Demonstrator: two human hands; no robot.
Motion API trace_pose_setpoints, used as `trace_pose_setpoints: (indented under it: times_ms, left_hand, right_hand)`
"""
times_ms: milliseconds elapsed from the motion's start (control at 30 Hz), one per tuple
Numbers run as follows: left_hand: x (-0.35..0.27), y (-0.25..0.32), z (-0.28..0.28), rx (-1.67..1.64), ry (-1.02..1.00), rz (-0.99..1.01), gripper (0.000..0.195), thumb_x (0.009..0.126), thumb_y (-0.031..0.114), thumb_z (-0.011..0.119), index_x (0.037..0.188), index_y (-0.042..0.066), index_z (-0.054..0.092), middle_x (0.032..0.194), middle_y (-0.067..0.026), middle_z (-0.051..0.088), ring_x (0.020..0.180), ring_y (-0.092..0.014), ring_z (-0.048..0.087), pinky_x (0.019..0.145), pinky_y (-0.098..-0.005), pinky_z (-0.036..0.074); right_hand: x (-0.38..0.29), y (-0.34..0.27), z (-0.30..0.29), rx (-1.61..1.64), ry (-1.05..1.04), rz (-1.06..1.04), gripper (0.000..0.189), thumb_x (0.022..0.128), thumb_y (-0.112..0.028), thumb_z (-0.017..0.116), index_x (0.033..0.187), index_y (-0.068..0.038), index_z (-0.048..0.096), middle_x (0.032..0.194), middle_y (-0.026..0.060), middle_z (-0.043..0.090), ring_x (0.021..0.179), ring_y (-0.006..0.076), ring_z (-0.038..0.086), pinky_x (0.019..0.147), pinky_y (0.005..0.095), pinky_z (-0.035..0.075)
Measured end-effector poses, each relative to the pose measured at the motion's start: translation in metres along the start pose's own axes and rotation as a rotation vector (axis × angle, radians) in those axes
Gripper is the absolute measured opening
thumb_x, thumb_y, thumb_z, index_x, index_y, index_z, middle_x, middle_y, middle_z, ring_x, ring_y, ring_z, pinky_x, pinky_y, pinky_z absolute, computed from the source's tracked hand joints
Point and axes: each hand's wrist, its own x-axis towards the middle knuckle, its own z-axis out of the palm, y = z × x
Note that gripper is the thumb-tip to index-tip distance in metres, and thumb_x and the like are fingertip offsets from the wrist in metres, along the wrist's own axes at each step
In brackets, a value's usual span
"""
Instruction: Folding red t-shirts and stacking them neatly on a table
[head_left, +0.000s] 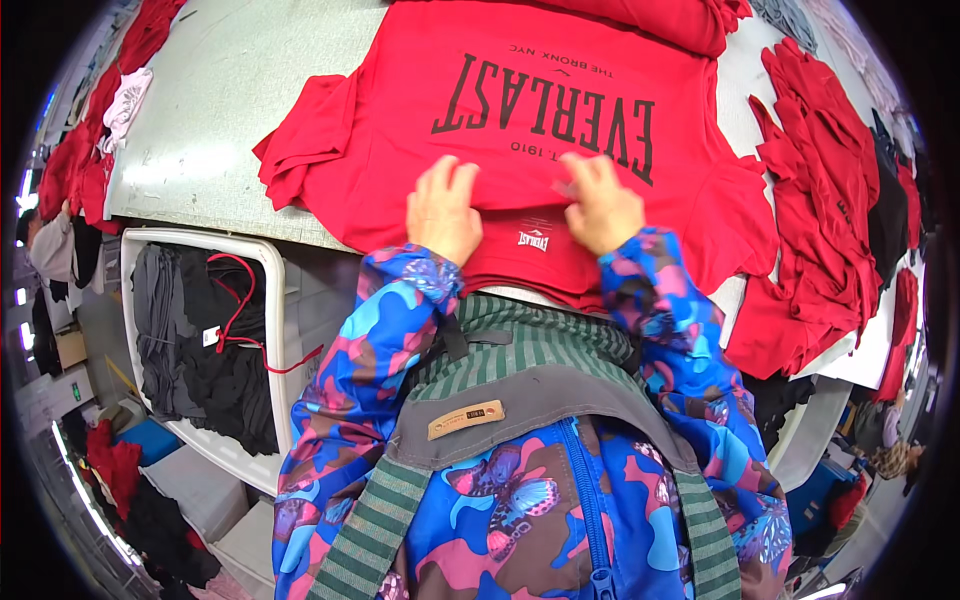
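Observation:
A red Everlast T-shirt lies spread on the light table, its neckline towards me and its black print upside down to my view. More shirts appear stacked under it. My left hand rests on the cloth left of the neckline, fingers pointing away. To the right of the neckline, my right hand touches the front of the shirt, fingers bent; a small clear thing seems to be at its fingertips. Whether either hand pinches the fabric cannot be told. A rolled or folded red garment lies at the shirt's far end.
A heap of red garments lies on the table at the right. A white plastic bin with dark grey and black garments and a red cord stands below the table's edge at the left. Other people stand at the far left and far right.

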Motion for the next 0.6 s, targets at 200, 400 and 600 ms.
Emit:
trace_pose_setpoints:
  times_ms: [200, 400, 600]
  left_hand:
    - [-0.047, -0.014, -0.047, -0.025, -0.132, -0.092, 0.044, 0.059, 0.005, 0.061, 0.101, 0.009, 0.049, 0.109, -0.0151, 0.045, 0.101, -0.036, 0.043, 0.081, -0.0439, 0.039]
    - [-0.045, -0.021, -0.05, -0.276, -0.729, -0.163, 0.019, 0.073, 0.019, 0.061, 0.083, 0.005, 0.056, 0.073, -0.0123, 0.059, 0.072, -0.029, 0.058, 0.064, -0.037, 0.045]
    - [0.048, -0.118, -0.036, 0.245, 0.074, 0.17, 0.026, 0.067, 0.027, 0.066, 0.09, 0.015, 0.064, 0.107, -0.0103, 0.054, 0.098, -0.032, 0.05, 0.076, -0.0473, 0.043]
  right_hand:
    - [-0.04, 0.046, -0.047, 0.263, -0.034, -0.113, 0.033, 0.064, -0.004, 0.051, 0.096, -0.01, 0.054, 0.087, 0.0114, 0.053, 0.078, 0.0329, 0.056, 0.064, 0.0405, 0.047]
    - [-0.075, 0.061, -0.039, 0.448, -0.706, -0.141, 0.023, 0.072, -0.021, 0.06, 0.088, -0.004, 0.059, 0.079, 0.0156, 0.057, 0.078, 0.0332, 0.057, 0.066, 0.0401, 0.046]
    - [0.029, 0.118, -0.048, 0.615, -0.27, -0.102, 0.024, 0.076, -0.024, 0.062, 0.087, -0.002, 0.06, 0.077, 0.015, 0.06, 0.073, 0.0285, 0.06, 0.064, 0.0341, 0.047]
